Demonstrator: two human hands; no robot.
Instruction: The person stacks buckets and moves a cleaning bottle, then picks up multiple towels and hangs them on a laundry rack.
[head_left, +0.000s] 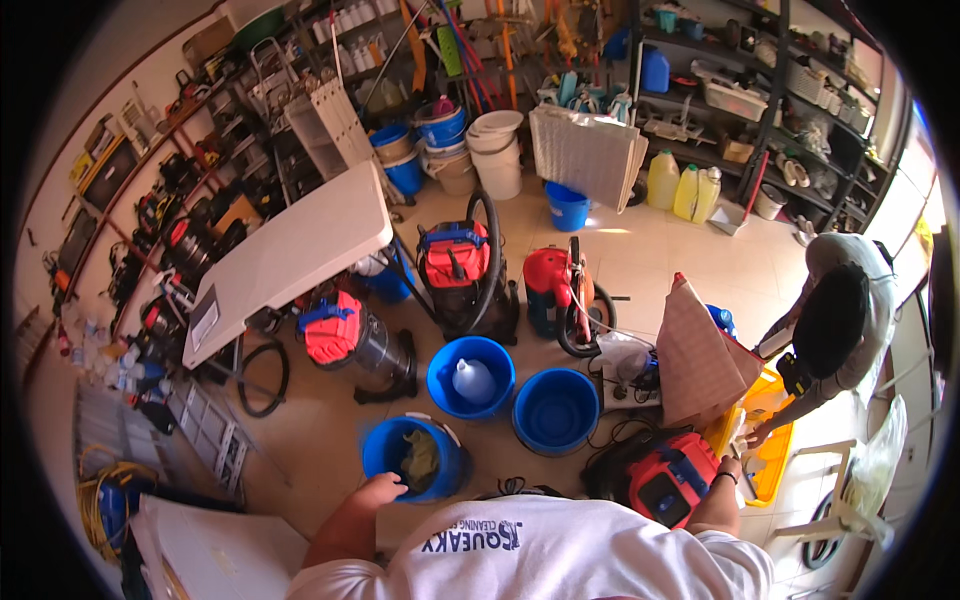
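Observation:
My left hand (384, 487) is at the near-left rim of a blue bucket (459, 457), its fingers over the edge. The bucket leans a little and holds a crumpled greenish cloth (420, 459). My right hand (729, 469), with a dark band at the wrist, reaches to the near side of a yellow bin (780, 472). A small pale item (738, 448) lies between it and a co-worker's hand (756, 435); who holds it is unclear. A red and black wet-dry vacuum (667, 480) stands beside my right forearm. Two more blue buckets stand ahead, one containing a white plastic jug (473, 381).
A co-worker (847, 300) bends over the yellow bin at right. More vacuums (352, 337) stand ahead and left, near a white folding table (300, 259). A checked pinkish panel (701, 360) rises by the bin. Cables (619, 431) lie on the tiled floor. A plastic chair (832, 495) stands right.

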